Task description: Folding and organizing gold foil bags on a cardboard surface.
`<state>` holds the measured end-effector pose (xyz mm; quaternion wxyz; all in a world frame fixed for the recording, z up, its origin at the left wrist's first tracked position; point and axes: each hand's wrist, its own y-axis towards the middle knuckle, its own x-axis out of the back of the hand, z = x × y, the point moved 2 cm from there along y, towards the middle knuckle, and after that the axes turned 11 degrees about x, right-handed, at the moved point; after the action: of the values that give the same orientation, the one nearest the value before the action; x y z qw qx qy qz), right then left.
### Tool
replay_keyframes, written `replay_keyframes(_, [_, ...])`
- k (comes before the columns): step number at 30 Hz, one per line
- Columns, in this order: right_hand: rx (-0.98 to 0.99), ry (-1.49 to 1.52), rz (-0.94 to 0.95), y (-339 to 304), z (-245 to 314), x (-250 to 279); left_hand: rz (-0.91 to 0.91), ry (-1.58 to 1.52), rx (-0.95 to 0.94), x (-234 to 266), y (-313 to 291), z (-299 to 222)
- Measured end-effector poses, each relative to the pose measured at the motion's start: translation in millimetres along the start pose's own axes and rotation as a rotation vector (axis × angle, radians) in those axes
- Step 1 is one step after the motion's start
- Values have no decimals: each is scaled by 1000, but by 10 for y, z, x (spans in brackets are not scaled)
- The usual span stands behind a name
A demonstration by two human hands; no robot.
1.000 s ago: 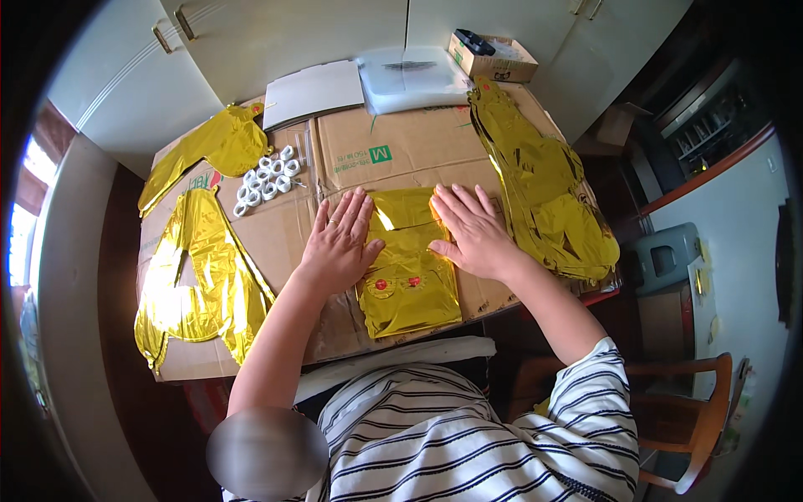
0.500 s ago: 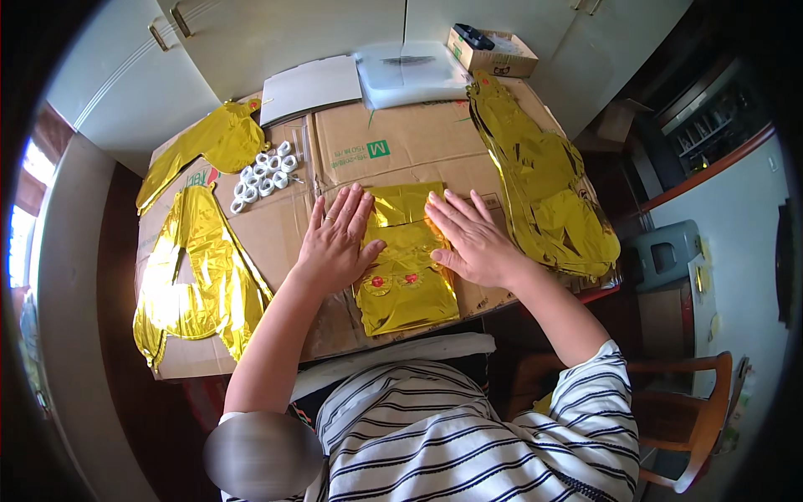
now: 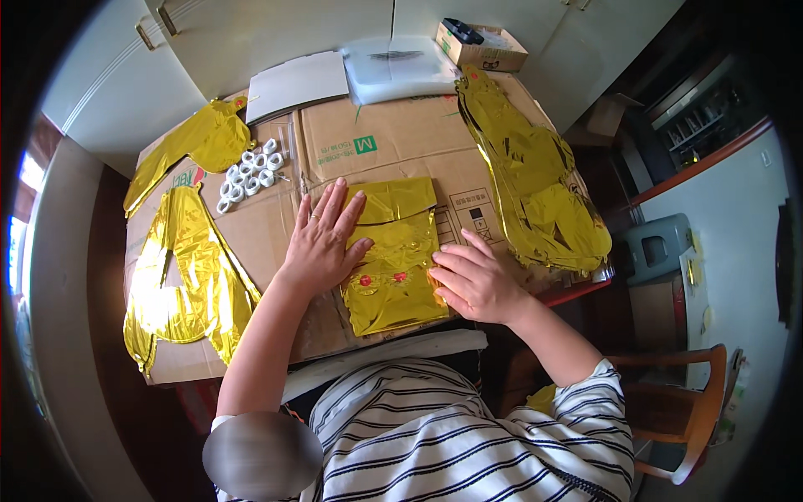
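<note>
A gold foil balloon (image 3: 393, 303), folded into a flat rectangle with two small red marks, lies in front of me on the cardboard (image 3: 335, 151). Across its left edge my left hand (image 3: 320, 247) lies flat, fingers spread and pressing the foil. Beside the right edge is my right hand (image 3: 478, 283), its fingers apart and slightly bent, with the tips touching the foil's side. Neither hand grips anything. The top end of the foil forms a smooth folded band.
Flat gold foil balloons lie at the left (image 3: 196, 284), far left (image 3: 196, 142) and in a stack (image 3: 535, 176) at right. Small white rolls (image 3: 249, 174) cluster left of centre. White sheets (image 3: 297, 88), clear plastic bags (image 3: 406, 71) and a small box (image 3: 493, 57) line the back.
My right hand has slid down along the foil's right edge toward me, its fingers bending more. My left hand stays flat on the left edge. The whole view has shifted slightly.
</note>
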<state>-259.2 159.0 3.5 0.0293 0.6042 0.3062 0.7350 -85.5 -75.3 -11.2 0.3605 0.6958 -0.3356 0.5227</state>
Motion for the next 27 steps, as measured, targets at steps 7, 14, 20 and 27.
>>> replay_keyframes(7, [26, 59, 8, 32, -63, 28, -170, -50, -100, 223, 47, -87])
replay_keyframes(14, [-132, 303, -124, 166, -474, 171, -63, -315, -188, 341, 180, 75])
replay_keyframes(20, [-578, 635, 1, 511, -1291, 178, -64, -526, 44, 428, 391, 341])
replay_keyframes(27, [-629, 646, 461, 1021, -1677, -47, 229, -496, 263, 377, 769, 483])
